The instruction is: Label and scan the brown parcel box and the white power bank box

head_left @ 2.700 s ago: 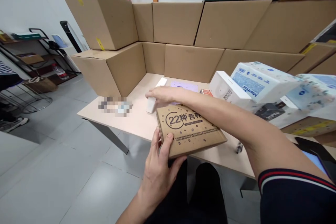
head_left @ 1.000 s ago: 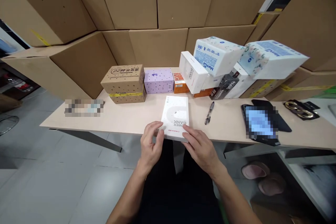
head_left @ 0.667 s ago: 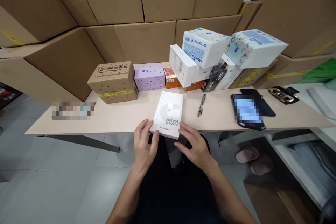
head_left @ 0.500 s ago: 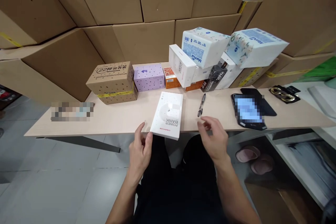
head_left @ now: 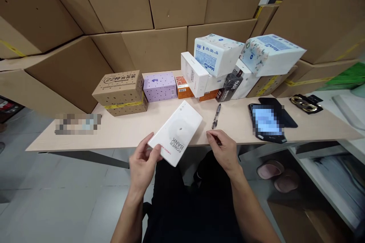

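Note:
My left hand (head_left: 142,163) grips the near left corner of a flat white box printed "POWER BANK" (head_left: 176,133), which is lifted and turned askew over the front edge of the light wooden table (head_left: 128,133). My right hand (head_left: 224,151) hovers just right of the box, at the table's edge, with its fingers loosely curled and nothing in them. A dark pen (head_left: 216,116) lies on the table a little beyond my right hand.
Behind stand a brown carton marked "22" (head_left: 119,90), a purple box (head_left: 159,86), a small orange box (head_left: 182,87), a tilted white box (head_left: 195,74) and two tissue packs (head_left: 218,53). A phone (head_left: 266,123) lies at right. Large cardboard boxes (head_left: 154,45) wall the back.
Both hands had set the white box flat on the table. Now my left hand has lifted and turned it, while my right hand has let go and moved right.

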Demonstrator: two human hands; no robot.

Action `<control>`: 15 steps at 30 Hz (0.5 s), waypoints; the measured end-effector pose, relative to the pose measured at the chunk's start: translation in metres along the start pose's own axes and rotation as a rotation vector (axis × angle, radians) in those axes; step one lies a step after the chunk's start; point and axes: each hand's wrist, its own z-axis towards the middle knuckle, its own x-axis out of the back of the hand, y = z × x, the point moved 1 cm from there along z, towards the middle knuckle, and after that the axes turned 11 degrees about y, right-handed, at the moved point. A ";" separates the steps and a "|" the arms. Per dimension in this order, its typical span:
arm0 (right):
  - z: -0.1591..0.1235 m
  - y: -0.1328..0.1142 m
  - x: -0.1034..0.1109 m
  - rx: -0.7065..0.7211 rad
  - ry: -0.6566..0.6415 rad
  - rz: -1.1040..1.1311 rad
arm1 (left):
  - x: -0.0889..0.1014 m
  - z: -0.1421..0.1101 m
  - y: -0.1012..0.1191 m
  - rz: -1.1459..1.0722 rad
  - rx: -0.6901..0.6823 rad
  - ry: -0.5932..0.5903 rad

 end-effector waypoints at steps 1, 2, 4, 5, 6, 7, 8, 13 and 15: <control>0.000 0.002 0.003 -0.030 0.012 0.016 | 0.006 0.001 0.004 0.051 -0.152 0.054; 0.001 0.004 0.006 -0.062 0.022 0.029 | 0.011 0.002 0.007 0.095 -0.308 0.097; 0.004 0.008 0.010 -0.112 0.043 0.028 | 0.016 0.006 0.012 0.143 -0.549 0.103; 0.007 0.011 0.012 -0.116 0.060 0.005 | 0.016 0.009 0.012 0.163 -0.627 0.074; 0.012 0.014 0.014 -0.097 0.082 -0.035 | 0.014 0.012 0.012 0.185 -0.679 0.028; 0.017 0.017 0.016 -0.057 0.106 -0.092 | 0.011 0.015 0.010 0.206 -0.718 -0.022; 0.024 0.020 0.018 -0.007 0.127 -0.164 | 0.008 0.019 0.008 0.224 -0.750 -0.066; 0.058 0.039 0.019 0.126 -0.048 -0.676 | -0.006 0.032 -0.016 0.240 -0.803 -0.175; 0.069 0.043 0.017 0.156 -0.209 -0.833 | -0.009 0.034 -0.026 0.279 -0.793 -0.185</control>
